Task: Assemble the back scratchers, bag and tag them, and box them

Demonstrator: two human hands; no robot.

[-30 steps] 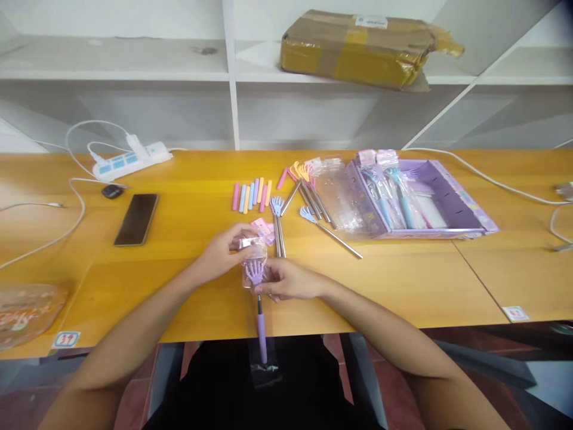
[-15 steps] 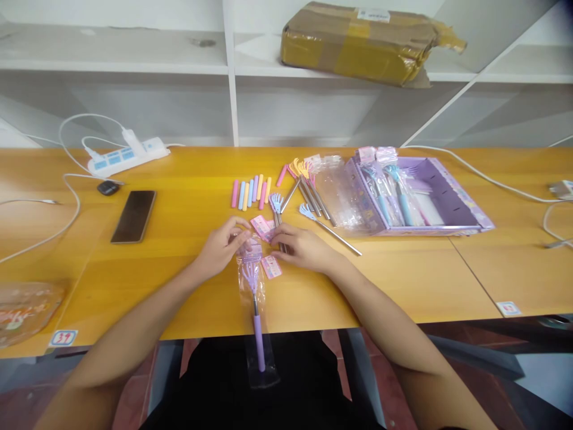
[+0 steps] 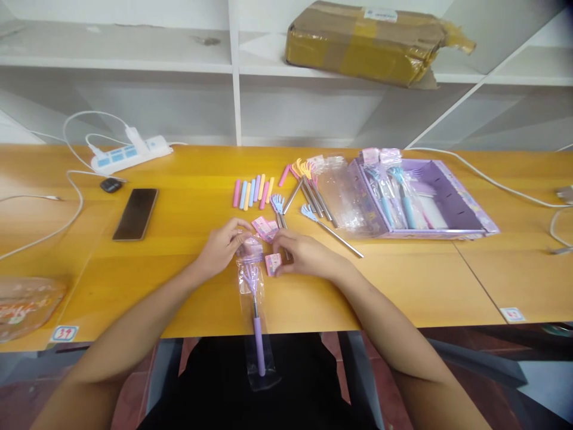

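My left hand [image 3: 226,243] is closed on the top of a clear plastic bag [image 3: 262,325], near its pink header. Inside the bag lies a purple back scratcher [image 3: 256,334] with its claw end up; the bag's lower part hangs past the table edge. My right hand [image 3: 304,254] is bent around a small pink card [image 3: 273,264], thumb and fingertips at its right edge. More pink cards [image 3: 265,228] lie just above, between the hands. Under my right fingers are metal rods of blue-clawed scratchers [image 3: 277,204], partly hidden.
Several coloured handle sleeves [image 3: 253,191] and metal scratcher rods [image 3: 313,197] lie farther back. A purple box [image 3: 461,230] holds bagged scratchers, beside clear bags [image 3: 342,194]. Left are a phone [image 3: 135,214] and a power strip [image 3: 132,154]. A taped carton [image 3: 362,45] sits on the shelf.
My right hand has shifted from the rods down to the loose pink card, its fingertips now at the card's edge. My left hand stays at the bag's top.
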